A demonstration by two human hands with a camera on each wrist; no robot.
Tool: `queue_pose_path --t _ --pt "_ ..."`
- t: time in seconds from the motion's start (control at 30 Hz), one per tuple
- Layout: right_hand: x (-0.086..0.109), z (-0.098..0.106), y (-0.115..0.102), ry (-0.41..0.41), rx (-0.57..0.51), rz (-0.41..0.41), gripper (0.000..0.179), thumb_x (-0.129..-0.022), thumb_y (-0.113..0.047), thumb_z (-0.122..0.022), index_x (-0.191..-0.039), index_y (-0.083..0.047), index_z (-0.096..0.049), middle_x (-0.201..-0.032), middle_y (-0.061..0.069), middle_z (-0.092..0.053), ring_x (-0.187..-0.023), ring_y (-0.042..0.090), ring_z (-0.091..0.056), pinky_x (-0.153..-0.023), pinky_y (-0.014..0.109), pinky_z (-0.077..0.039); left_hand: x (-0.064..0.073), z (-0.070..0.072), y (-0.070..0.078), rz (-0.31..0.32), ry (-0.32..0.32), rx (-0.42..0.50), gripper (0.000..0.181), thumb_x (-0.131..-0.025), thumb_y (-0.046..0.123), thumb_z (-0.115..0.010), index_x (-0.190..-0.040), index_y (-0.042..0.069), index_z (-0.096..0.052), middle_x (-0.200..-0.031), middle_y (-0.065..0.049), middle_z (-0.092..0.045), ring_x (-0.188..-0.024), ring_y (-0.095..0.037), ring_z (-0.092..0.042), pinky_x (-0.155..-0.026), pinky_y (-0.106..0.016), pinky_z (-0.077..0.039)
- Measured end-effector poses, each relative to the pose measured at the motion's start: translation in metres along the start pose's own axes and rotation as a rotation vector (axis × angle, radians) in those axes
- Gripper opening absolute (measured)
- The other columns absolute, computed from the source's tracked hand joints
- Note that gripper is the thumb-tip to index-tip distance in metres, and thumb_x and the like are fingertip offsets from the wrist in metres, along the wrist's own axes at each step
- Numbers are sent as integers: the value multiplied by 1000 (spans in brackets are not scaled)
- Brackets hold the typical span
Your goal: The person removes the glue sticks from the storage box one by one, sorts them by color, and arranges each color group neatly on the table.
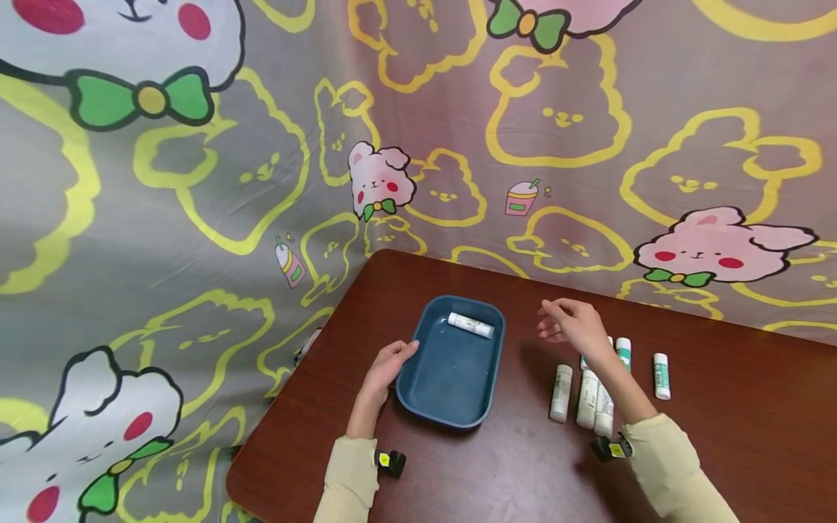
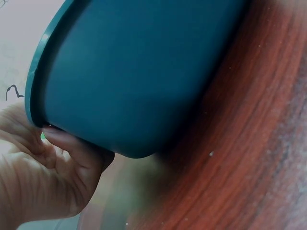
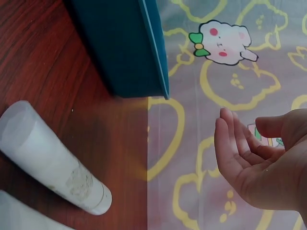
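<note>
A blue rectangular tray (image 1: pixel 451 385) stands on the table with one white glue stick (image 1: pixel 471 325) lying near its far end. My left hand (image 1: pixel 386 369) holds the tray's left rim; in the left wrist view the thumb (image 2: pixel 72 143) presses the outer wall below the lip. To the right of the tray, my right hand (image 1: pixel 575 327) hovers above the table, fingers loosely bent and holding nothing. Beneath and beside the right forearm lie several glue sticks, among them a greyish one (image 1: pixel 560 394) and a white one (image 1: pixel 587 399); the forearm partly hides the group.
One teal-labelled glue stick (image 1: pixel 662 376) lies apart at the right. The brown table (image 1: pixel 497 479) meets a cartoon-printed curtain (image 1: pixel 445 123) at its back and left edges. Both wrists wear small black camera mounts.
</note>
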State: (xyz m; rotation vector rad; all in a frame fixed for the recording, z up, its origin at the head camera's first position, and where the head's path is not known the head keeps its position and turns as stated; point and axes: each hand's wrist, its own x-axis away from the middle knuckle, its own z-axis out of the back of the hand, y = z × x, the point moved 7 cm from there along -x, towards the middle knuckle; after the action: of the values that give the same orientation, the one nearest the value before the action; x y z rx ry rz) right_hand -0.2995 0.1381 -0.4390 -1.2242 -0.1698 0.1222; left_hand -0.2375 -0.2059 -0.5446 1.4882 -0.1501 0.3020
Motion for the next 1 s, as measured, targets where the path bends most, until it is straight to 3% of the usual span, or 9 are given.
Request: queue_pose_path --t 0.27,0.47,0.67,0.83,1.0 --pt "-5 -13 -3 -5 -6 24 46 -109 -30 -55 -118 14 -63 -91 23 -73 -73 22 -75 -69 35 -61 1 0 1 7 2 0 37 -104 32 -64 -87 -1 -60 -69 -4 -47 -66 -19 -51 -62 -30 -37" --pt "-11 -30 -1 -18 -83 5 46 -109 -27 -55 -120 17 -61 -99 30 -72 -70 17 -74 -66 31 -60 0 0 0 17 10 -8 36 -104 32 -64 -85 1 -60 -68 -2 -46 -65 -18 -50 -63 -30 -37" --pt "-14 -46 -2 -22 -129 -20 44 -109 -25 -56 -122 16 -60 -101 29 -72 -76 20 -75 -70 33 -60 0 0 0 16 4 10 36 -103 31 -65 -85 1 -60 -67 -2 -47 -64 -17 -50 -61 -28 -37" --pt "-18 -57 -2 -40 -99 -34 45 -109 -26 -56 -128 16 -57 -112 33 -69 -87 26 -76 -75 35 -60 0 0 0 10 0 21 36 -103 31 -66 -85 1 -59 -68 -3 -47 -64 -18 -50 -60 -28 -37" --pt "-22 -69 -2 -71 -52 -19 46 -110 -22 -53 -132 18 -54 -120 36 -65 -104 40 -72 -82 40 -59 0 0 2 -9 -4 32 35 -102 30 -66 -83 2 -59 -67 -1 -47 -64 -16 -49 -59 -28 -38"
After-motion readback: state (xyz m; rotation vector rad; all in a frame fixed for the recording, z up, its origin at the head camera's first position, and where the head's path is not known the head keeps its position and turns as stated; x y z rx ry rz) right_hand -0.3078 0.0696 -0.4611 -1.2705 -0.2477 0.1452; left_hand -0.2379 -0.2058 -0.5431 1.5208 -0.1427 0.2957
